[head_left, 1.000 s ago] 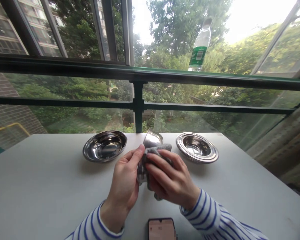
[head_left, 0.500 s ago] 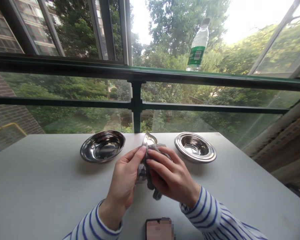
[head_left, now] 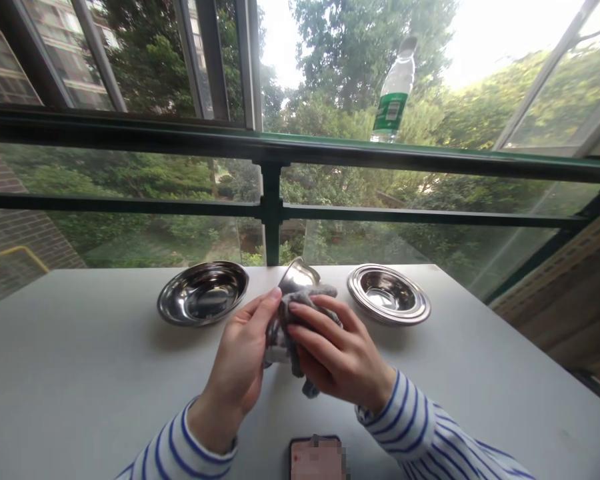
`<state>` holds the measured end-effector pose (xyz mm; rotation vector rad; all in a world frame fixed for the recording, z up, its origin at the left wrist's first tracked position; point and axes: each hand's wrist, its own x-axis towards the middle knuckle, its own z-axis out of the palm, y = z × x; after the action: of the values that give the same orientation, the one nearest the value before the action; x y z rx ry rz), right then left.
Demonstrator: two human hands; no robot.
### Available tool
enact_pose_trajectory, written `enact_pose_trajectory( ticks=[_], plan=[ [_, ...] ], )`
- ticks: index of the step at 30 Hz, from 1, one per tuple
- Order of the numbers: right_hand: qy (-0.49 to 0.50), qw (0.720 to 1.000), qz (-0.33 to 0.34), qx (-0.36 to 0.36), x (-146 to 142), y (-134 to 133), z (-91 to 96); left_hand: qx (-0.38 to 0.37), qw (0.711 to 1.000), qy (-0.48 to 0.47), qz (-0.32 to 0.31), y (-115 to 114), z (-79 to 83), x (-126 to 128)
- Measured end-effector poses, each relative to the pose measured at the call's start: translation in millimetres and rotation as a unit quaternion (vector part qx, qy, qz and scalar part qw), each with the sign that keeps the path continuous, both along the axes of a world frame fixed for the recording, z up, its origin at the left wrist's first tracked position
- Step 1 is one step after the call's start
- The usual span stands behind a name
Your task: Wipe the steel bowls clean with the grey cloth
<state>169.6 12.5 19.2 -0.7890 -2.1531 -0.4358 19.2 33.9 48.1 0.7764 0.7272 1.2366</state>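
Over the middle of the white table, my left hand (head_left: 243, 350) grips a shiny metal bowl (head_left: 299, 274) by its edge, thumb on top. The bowl is tilted, and much of it is covered. My right hand (head_left: 337, 350) is closed around a grey cloth (head_left: 294, 333) and presses it against the bowl. Part of the cloth hangs down below the fingers. Beyond my left hand stands a wide steel bowl (head_left: 204, 293). To the right, past my right hand, sit stacked steel bowls or dishes (head_left: 389, 295) with broad rims.
A phone (head_left: 316, 460) lies at the near edge of the white table (head_left: 80, 373). Behind the table runs a dark green railing (head_left: 340, 155) with glass panels. A plastic bottle with a green label (head_left: 393, 100) stands on its ledge.
Both hands have shifted slightly left. The metal bowl has turned, so more of its surface shows above the cloth.
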Motion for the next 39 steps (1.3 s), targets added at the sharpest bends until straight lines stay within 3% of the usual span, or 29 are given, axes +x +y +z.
enact_pose_trajectory(
  ticks=[4,7,9,11,14,17,23,28,33,39],
  plan=[
    [0.086,0.996,-0.016,-0.015,9,10,-0.7,-0.02,1.0,-0.005,-0.005,0,0.6,1],
    [0.232,0.964,-0.083,-0.102,15,19,-0.9,-0.042,0.999,0.006,-0.014,-2,1.5,1],
    [0.272,0.948,-0.109,-0.128,15,19,-1.6,-0.046,0.999,0.006,-0.011,-3,2.1,0],
    [0.232,0.965,-0.091,-0.082,10,14,-2.7,-0.046,0.999,-0.003,-0.003,-2,2.8,-1],
    [0.095,0.995,-0.017,0.024,1,3,-4.9,-0.045,0.999,-0.027,0.007,1,3.6,-3],
    [0.005,0.998,0.014,0.069,-2,-1,-6.1,-0.035,0.999,-0.041,0.003,1,3.6,-3],
    [0.117,0.991,-0.062,-0.003,8,4,4.8,-0.009,0.999,0.012,-0.034,-4,-3.6,2],
    [0.035,0.999,-0.02,0.004,8,0,15.6,0.053,0.996,0.049,-0.048,-7,-9.5,3],
    [0.133,0.989,-0.065,-0.024,13,5,21.0,0.061,0.992,0.086,-0.065,-8,-9.4,4],
    [0.03,0.999,-0.008,-0.009,10,1,18.3,0.076,0.994,0.065,-0.04,-8,-5.8,1]
  ],
)
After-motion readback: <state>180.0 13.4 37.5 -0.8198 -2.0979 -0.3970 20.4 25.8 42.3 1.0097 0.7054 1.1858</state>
